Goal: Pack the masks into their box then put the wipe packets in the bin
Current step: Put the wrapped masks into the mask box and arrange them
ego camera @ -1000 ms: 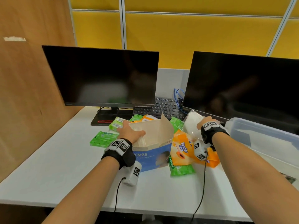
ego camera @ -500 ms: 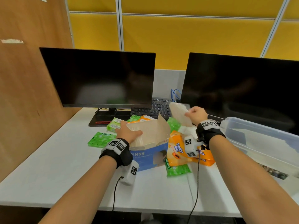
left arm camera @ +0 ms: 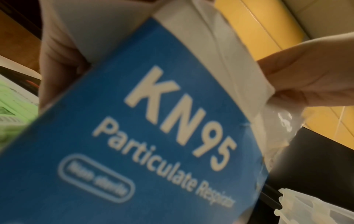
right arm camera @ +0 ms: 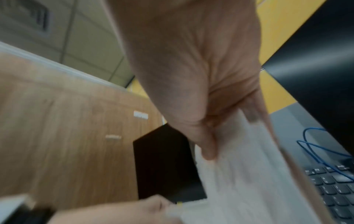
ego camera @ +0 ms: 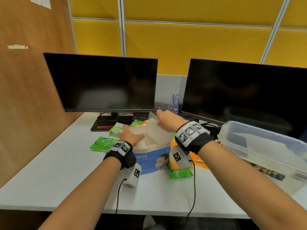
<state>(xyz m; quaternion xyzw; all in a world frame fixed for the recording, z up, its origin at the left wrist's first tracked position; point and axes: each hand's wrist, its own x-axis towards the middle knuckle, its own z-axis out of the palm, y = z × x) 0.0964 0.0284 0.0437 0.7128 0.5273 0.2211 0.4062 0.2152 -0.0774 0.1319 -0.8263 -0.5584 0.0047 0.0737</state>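
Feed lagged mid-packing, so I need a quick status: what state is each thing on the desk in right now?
KN95 box: on the desk, top flap open.
Left hand: grips the box's open top edge.
Right hand: pinches a wrapped mask above the box.
Wrapped mask: partly lowered into the box.
Clear bin: lidless, no wipe packets seen inside.
Green wipe packet: flat on the desk.
Two monitors: screens dark.

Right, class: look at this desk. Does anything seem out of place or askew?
The keyboard is pushed back between the two monitors. Wipe packets lie scattered round the KN95 box, one green packet wedged under an orange one. Nothing looks spilled or damaged.
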